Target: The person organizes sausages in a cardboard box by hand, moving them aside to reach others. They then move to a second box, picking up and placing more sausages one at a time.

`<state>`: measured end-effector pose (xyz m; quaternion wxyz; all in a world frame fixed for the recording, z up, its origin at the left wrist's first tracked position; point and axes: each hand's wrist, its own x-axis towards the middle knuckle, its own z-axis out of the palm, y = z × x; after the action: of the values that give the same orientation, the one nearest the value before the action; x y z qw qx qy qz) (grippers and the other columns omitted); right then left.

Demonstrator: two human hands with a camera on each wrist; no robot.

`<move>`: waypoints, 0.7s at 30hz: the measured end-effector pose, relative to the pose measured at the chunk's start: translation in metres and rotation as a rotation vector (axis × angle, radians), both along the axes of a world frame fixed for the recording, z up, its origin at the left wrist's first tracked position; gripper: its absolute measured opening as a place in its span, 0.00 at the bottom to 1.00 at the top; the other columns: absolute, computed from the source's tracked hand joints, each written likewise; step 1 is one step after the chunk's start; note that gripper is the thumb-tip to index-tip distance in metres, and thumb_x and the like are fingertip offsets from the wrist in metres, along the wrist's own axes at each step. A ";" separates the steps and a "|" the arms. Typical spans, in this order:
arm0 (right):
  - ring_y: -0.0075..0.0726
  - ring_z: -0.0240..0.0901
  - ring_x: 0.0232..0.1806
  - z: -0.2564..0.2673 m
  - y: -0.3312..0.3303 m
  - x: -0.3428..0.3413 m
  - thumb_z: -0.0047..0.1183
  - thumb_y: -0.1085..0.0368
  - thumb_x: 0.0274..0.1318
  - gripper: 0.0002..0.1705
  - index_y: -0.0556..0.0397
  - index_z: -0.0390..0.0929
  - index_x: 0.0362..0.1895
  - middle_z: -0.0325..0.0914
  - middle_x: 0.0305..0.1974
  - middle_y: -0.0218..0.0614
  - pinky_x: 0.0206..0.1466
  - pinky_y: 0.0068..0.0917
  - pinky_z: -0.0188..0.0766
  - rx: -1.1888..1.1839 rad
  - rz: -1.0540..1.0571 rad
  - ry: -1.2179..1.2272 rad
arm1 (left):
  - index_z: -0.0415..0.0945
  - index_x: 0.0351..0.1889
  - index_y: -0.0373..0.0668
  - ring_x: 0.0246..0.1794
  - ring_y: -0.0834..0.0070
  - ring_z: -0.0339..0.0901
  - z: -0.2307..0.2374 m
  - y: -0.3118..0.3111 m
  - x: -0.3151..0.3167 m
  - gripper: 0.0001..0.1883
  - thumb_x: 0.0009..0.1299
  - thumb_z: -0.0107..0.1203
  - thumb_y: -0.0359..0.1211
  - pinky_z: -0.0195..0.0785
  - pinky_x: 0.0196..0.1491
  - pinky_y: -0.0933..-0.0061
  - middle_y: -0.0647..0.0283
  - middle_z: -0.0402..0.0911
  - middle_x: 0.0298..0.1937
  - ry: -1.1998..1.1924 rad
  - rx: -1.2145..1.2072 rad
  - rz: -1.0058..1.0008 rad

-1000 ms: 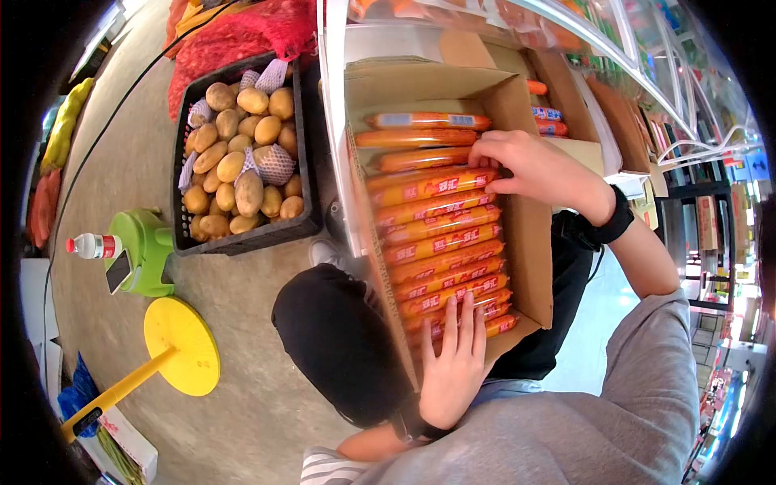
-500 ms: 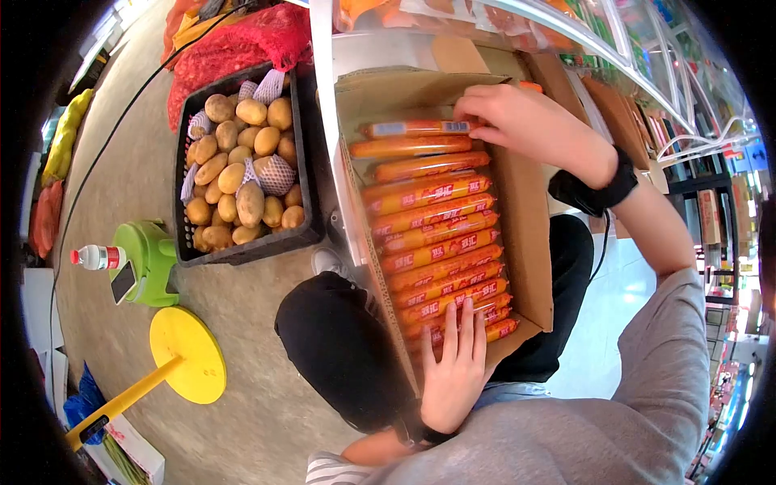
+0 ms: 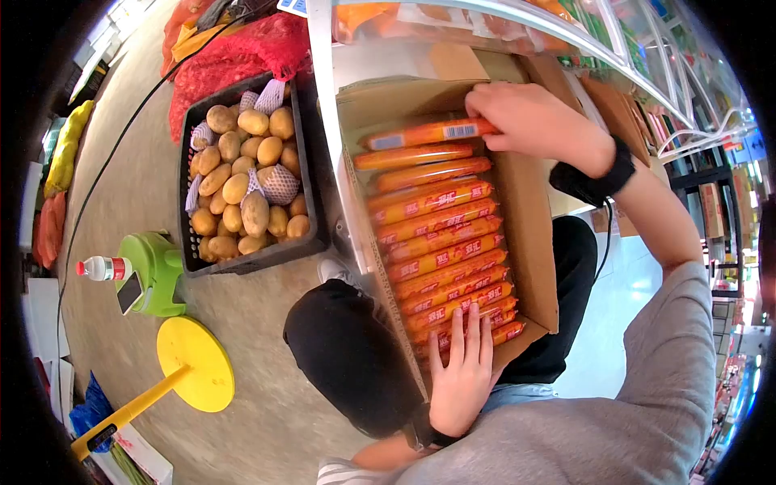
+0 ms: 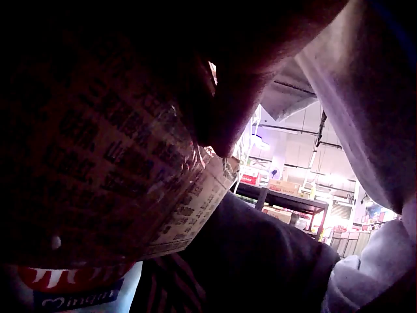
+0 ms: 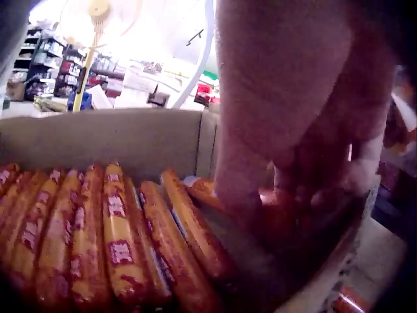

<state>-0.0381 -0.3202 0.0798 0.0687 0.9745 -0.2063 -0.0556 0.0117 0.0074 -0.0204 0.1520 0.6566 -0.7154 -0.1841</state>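
Observation:
An open cardboard box holds a row of orange-wrapped sausages. At its far end, my right hand pinches the right end of a sausage with a barcode label, which lies slightly slanted. The right wrist view shows my right hand with its fingertips down inside the box, beside the sausages. My left hand rests at the near end of the row, fingers straight and spread over the sausages. The left wrist view is dark, with a printed surface close up.
Left of the box stands a black crate of potatoes, with a red net bag behind it. A green stool bears a bottle and a phone. A yellow round-based stand is nearby. A white shelf frame borders the box.
My right hand has moved from farther down the row to the far-end sausage and taken its right end; that sausage now slants more. My left hand has stayed on the near sausages.

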 end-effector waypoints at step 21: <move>0.42 0.72 0.42 0.025 0.034 0.045 0.53 0.76 0.46 0.14 0.54 0.71 0.40 0.68 0.42 0.36 0.44 0.33 0.70 0.088 0.220 -0.350 | 0.63 0.69 0.42 0.76 0.57 0.50 0.001 -0.001 0.000 0.43 0.59 0.61 0.54 0.48 0.69 0.43 0.53 0.54 0.75 -0.054 0.001 -0.016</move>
<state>0.0074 -0.2860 0.1046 -0.0052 0.9880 -0.1049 0.1132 0.0116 0.0068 -0.0192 0.1307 0.6556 -0.7245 -0.1677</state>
